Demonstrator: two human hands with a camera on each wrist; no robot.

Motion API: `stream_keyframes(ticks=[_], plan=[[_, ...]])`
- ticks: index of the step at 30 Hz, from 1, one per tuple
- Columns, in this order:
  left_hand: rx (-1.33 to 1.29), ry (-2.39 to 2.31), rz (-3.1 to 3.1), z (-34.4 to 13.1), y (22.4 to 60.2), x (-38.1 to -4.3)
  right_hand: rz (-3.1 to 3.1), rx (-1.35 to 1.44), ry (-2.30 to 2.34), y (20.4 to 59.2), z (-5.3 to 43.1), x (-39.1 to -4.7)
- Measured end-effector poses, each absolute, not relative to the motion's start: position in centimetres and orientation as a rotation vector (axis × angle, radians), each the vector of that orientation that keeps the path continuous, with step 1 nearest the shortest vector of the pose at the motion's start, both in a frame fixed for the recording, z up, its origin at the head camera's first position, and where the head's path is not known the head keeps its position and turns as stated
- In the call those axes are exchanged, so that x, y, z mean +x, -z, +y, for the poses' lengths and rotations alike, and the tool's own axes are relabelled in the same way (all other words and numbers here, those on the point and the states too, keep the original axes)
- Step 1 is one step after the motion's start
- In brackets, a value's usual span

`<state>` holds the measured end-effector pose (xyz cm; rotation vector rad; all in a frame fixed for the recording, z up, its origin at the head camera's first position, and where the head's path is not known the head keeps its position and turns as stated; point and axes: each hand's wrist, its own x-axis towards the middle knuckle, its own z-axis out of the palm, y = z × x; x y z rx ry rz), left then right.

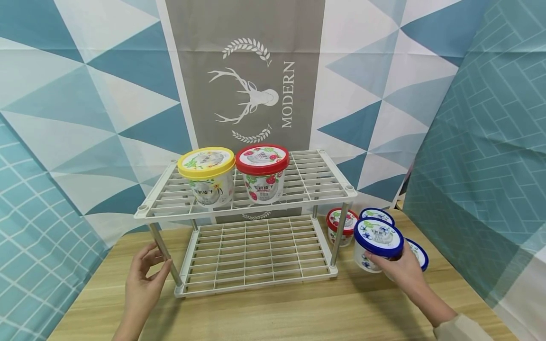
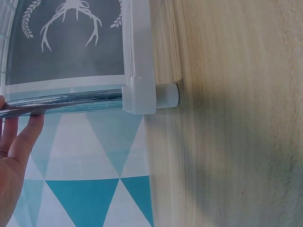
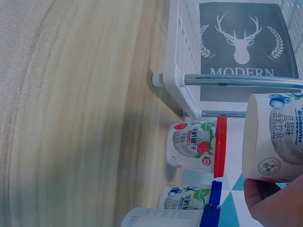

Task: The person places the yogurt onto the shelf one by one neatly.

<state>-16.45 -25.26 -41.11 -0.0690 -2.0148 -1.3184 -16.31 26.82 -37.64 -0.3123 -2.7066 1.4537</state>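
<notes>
Right grip [image 1: 403,269] holds a blueberry tub [image 1: 378,233] outside the rack's right edge [image 1: 338,172], gap between; left grip [image 1: 145,279] pinches a post [image 1: 159,239]

Blue-lidded white tub [image 1: 377,239], held aloft, upright, beside two-tier rack [image 1: 298,204]

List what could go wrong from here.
1. The right hand holds a round, white, blue-lidded tub near a round, white, red-lidded tub on the wood-grain table; it might bump that one.
2. The left hand is on a silver metal post of the white slatted rack; a tug could shift it, perhaps toppling the round, white, yellow-lidded tub and second red-lidded tub on its top shelf.
</notes>
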Motion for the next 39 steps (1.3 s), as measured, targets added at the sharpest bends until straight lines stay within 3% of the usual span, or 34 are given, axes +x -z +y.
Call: stream_keyframes(ticks=[39], plan=[[-0.064,1.324,-2.009,-25.2,41.1,-16.5,-2.523,-0.132,-1.489,33.6,26.3,-16.3]])
